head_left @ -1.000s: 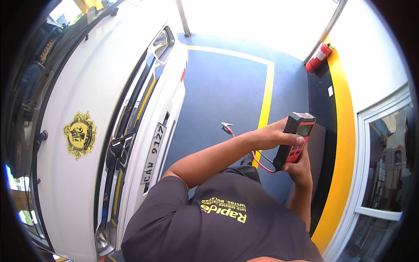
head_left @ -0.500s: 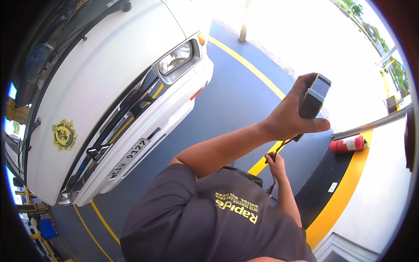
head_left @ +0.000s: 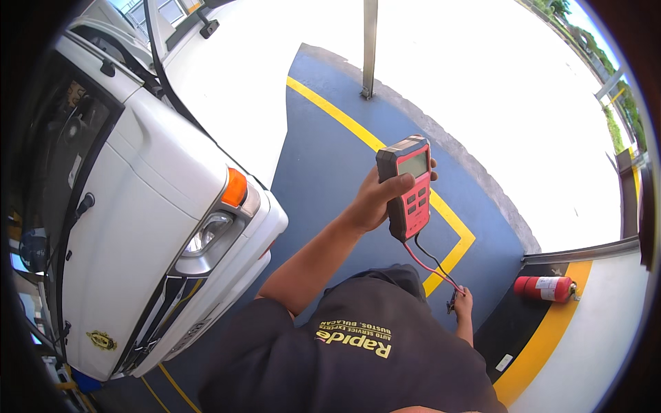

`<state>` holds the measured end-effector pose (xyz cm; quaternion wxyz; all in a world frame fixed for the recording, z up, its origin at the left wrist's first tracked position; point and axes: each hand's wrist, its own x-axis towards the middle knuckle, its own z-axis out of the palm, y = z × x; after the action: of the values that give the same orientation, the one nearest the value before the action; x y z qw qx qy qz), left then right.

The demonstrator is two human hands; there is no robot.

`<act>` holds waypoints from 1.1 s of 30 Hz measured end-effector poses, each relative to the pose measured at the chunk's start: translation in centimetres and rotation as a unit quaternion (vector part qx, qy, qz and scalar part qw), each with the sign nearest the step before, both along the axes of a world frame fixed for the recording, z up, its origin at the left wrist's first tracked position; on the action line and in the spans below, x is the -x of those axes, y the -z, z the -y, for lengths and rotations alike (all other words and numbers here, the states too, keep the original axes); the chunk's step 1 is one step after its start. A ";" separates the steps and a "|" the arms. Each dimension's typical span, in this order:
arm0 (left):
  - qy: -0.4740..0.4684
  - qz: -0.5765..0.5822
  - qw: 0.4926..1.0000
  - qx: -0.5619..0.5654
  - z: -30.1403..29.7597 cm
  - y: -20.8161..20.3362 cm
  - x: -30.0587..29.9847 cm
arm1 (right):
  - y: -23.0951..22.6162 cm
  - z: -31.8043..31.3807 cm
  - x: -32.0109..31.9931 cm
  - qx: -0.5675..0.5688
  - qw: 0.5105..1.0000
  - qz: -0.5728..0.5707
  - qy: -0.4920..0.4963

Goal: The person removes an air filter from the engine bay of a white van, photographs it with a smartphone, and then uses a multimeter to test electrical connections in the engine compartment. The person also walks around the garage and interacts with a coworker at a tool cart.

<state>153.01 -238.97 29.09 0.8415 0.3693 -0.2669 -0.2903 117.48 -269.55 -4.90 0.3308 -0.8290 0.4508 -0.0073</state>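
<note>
Red tester [head_left: 412, 187], one, gripped tight in the left hand [head_left: 375, 199]; its two wires [head_left: 430, 265] reach the right hand [head_left: 463, 304], maybe pinching clips.

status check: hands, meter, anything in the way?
Left hand shut on red handheld meter, raised. Right hand low, pinching the red and black leads. White vehicle at left, apart from the meter; nothing between.

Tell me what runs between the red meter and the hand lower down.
In the head view, a red lead and a black lead hang from the bottom of the red meter, held in the left hand, down to the right hand, which holds their ends.
</note>
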 end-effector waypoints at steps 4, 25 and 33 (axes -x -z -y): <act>-0.025 -0.035 0.998 0.037 6.9 1.6 -10.5 | 0.5 9.0 -11.6 -0.069 0.997 -0.022 -0.012; -0.077 -0.155 0.981 0.090 30.0 7.2 -60.7 | -27.3 34.5 -95.1 -0.483 0.774 0.338 -0.230; 0.076 -0.115 0.990 0.017 47.3 5.6 -84.0 | -33.6 46.1 -113.2 -0.384 0.786 0.418 -0.246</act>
<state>237.05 -286.32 23.46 0.8483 0.2977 -0.2001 -0.3896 230.72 -315.65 28.74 0.7681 -0.6327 0.0150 -0.0975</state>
